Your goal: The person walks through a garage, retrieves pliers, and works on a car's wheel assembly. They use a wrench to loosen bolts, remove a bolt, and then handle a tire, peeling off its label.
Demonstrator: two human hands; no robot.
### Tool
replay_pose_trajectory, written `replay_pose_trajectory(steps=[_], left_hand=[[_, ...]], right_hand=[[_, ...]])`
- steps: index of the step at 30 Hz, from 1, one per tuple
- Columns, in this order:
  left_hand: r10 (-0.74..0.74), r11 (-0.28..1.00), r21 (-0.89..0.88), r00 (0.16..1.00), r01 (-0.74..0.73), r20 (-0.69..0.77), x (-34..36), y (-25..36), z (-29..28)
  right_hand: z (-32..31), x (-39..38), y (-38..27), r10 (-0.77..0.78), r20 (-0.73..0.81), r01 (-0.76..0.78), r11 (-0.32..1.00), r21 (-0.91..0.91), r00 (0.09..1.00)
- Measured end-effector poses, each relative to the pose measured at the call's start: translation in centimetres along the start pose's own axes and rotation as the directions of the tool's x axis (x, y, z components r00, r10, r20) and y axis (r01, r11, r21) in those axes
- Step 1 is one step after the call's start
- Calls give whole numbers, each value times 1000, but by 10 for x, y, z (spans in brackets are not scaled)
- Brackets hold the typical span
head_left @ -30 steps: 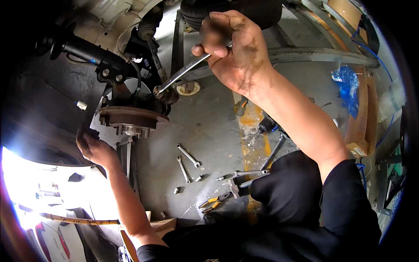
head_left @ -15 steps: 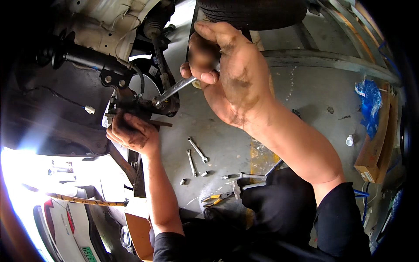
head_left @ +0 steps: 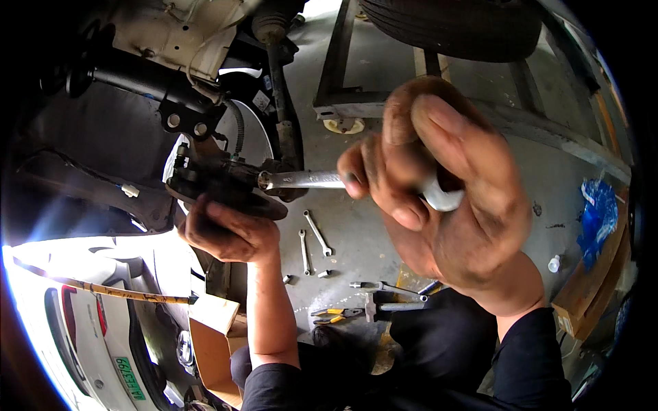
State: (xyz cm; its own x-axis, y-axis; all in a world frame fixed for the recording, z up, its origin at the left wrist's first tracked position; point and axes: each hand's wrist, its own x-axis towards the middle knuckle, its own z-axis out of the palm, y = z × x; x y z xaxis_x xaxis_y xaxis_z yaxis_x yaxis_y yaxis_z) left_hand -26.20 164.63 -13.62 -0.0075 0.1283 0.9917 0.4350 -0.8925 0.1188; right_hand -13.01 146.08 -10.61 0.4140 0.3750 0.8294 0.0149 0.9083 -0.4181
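My right hand point(head_left: 445, 178) is closed round a silver combination wrench point(head_left: 308, 179), its open jaw showing in the palm. The ring end of that wrench sits at a fastener on the dark steering knuckle point(head_left: 236, 168). Lower down, my left hand point(head_left: 229, 233) grips the edge of a dark, roughly round wheel hub point(head_left: 253, 204) from below, the thumb on its near side. Above the hub hangs a black strut point(head_left: 140, 85) with a bracket that has two round holes. A grimy axle shaft point(head_left: 277, 89) runs down behind the knuckle.
On the floor lie two small wrenches point(head_left: 316, 233), several sockets, yellow-handled pliers point(head_left: 336, 315) and a hammer point(head_left: 373, 307). A tyre point(head_left: 452, 31) rests on a metal frame point(head_left: 356, 108). Cardboard boxes point(head_left: 212, 349), blue plastic point(head_left: 598, 219) and a white car point(head_left: 103, 342) stand around.
My right hand has swung down and to the right, turning the wrench from a slant to nearly level. The left hand keeps its grip on the hub, now slightly lower and further right in view.
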Motion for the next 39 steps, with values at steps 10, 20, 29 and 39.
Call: replay_pose_trajectory(steps=[10,20,29,39], left_hand=[[170,974,-151,985,-169,-1,-18,-18,-6],[-52,994,-101,998,47,-47,11,-9,9],[-31,990,-140,998,23,-56,11,-12,10],[-55,966,-252,998,51,-9,9,-40,11]], right_hand=[[42,15,-20,295,-463,-235,954,184,836],[39,42,-21,433,-636,-312,902,300,639],[48,45,-17,283,-729,-228,957,176,624],[100,31,-9,104,-759,-160,987,-1,643]])
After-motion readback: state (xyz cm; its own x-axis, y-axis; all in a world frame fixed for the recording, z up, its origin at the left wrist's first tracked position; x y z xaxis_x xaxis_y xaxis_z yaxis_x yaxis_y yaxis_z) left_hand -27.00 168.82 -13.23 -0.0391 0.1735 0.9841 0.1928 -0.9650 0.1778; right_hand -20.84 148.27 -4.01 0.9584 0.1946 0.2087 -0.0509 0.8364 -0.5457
